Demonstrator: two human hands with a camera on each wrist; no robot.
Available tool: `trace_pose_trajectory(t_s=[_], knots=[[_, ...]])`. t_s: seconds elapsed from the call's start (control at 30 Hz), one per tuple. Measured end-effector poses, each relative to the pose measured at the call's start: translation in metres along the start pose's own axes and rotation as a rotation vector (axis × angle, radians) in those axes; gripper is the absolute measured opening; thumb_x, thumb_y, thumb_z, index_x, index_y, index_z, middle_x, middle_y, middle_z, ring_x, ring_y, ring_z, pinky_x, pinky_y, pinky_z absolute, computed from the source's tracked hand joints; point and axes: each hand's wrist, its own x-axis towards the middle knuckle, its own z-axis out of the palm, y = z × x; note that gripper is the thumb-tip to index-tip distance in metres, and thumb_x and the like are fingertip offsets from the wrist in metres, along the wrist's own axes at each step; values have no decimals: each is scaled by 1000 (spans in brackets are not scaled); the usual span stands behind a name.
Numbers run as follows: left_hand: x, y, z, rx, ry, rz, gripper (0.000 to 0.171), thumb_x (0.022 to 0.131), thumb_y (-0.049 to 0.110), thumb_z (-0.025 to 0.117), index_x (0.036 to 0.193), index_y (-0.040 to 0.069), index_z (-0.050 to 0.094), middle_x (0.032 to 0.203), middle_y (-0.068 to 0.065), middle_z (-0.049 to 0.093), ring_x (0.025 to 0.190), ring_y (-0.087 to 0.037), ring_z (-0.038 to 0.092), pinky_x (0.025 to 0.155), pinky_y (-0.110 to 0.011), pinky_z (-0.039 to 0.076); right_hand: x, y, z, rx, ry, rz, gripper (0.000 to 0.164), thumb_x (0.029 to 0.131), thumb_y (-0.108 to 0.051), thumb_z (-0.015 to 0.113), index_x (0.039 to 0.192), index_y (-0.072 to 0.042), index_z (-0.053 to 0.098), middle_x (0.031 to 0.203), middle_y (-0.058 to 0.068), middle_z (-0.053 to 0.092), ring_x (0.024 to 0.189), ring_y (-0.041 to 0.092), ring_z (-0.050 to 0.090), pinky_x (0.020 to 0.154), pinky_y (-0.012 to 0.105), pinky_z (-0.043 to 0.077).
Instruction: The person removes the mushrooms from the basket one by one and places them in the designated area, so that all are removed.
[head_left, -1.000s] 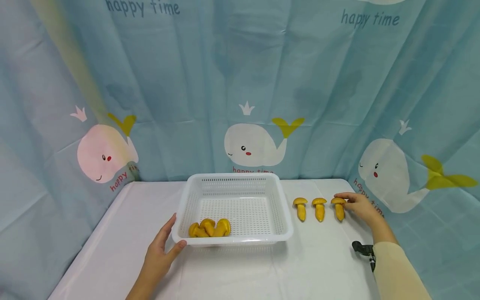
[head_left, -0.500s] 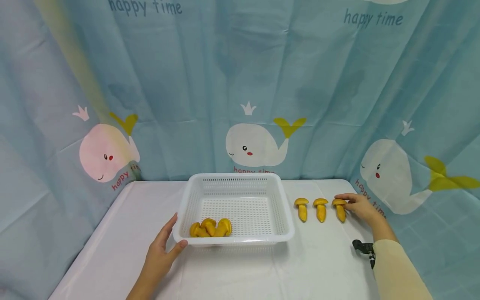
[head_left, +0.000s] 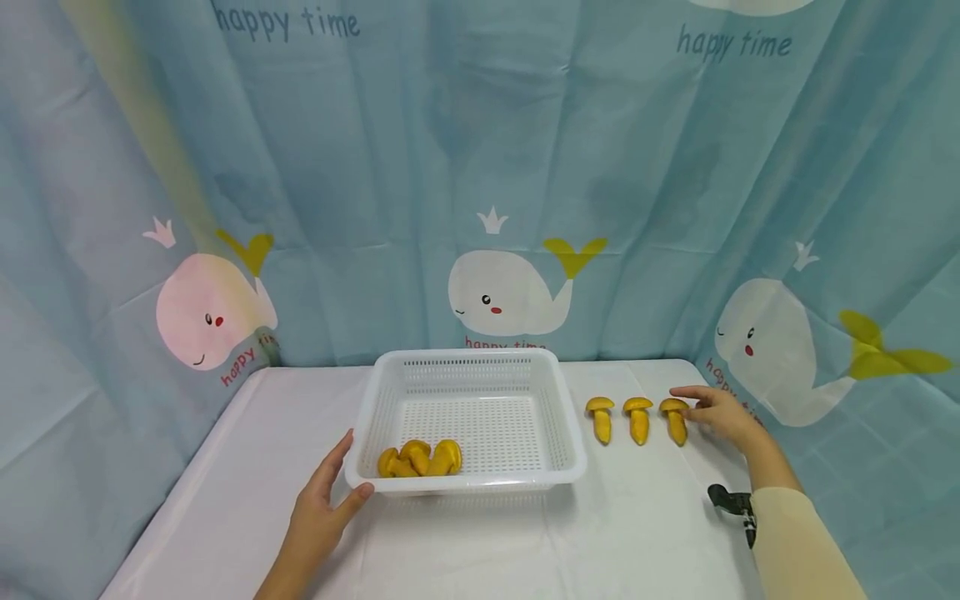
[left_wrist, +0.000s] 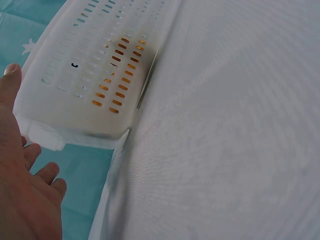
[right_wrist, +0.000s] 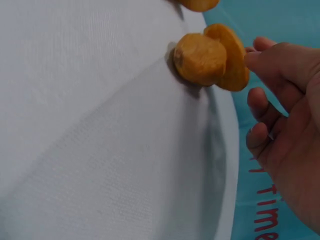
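Rightmost mushroom (head_left: pixel 677 427): golden-yellow, dome-capped, taper-stemmed; right hand (head_left: pixel 722 415) relaxed beside it, left hand (head_left: pixel 318 508) outspread.

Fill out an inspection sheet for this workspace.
Surface: white cloth-covered table, lightly creased.
Job's things: white perforated plastic basket holding three yellow mushroom-shaped pieces near its left front corner; three more pieces in a row to its right.
Clutter: black device beside the cream right sleeve.
Left hand: fingers spread at the basket's left front corner.
Right hand: fingers extended at the rightmost piece; contact unclear.
Cables: nothing seen.
Surroundings: blue whale-printed curtain behind and both sides.
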Motion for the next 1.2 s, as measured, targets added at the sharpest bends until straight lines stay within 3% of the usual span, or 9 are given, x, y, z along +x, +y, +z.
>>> trace_pose_trajectory(t_s=[0.23,0.37,0.57,0.8,1.2], knots=[[-1,1,-1,26,5,-4,83,93,36,77,162,28,32,167,-4,33,151,-44,31,110,-76,30,-12,-25,2,-24,67,-26,46,99,-21,68,143,-9,59,108,15,56,95,26,46,73,33,41],[-2,2,-2,24,-1,-11,83,92,37,77,162,28,32,167,-4,32,151,-45,31,110,-77,29,-21,-47,7,-17,123,-15,44,100,-24,68,141,-11,61,114,16,59,98,28,47,77,34,41],[-2,2,-3,22,-9,-2,83,92,37,78,162,29,32,167,-6,32,151,-46,31,110,-77,30,-34,-80,19,-3,190,-35,45,100,-30,68,141,-13,62,103,14,58,86,27,47,64,30,39],[0,2,-2,34,-5,-12,84,92,38,77,162,29,31,167,-5,32,150,-46,31,110,-77,30,-41,-121,36,50,224,-129,39,100,-26,69,137,-15,65,103,13,55,85,27,50,57,25,48],[1,-3,-3,9,-14,0,85,91,36,79,161,32,31,167,-2,32,151,-44,32,110,-77,31,-57,-199,81,152,215,-226,31,97,-22,73,127,-19,71,95,10,58,72,25,49,48,23,41]])
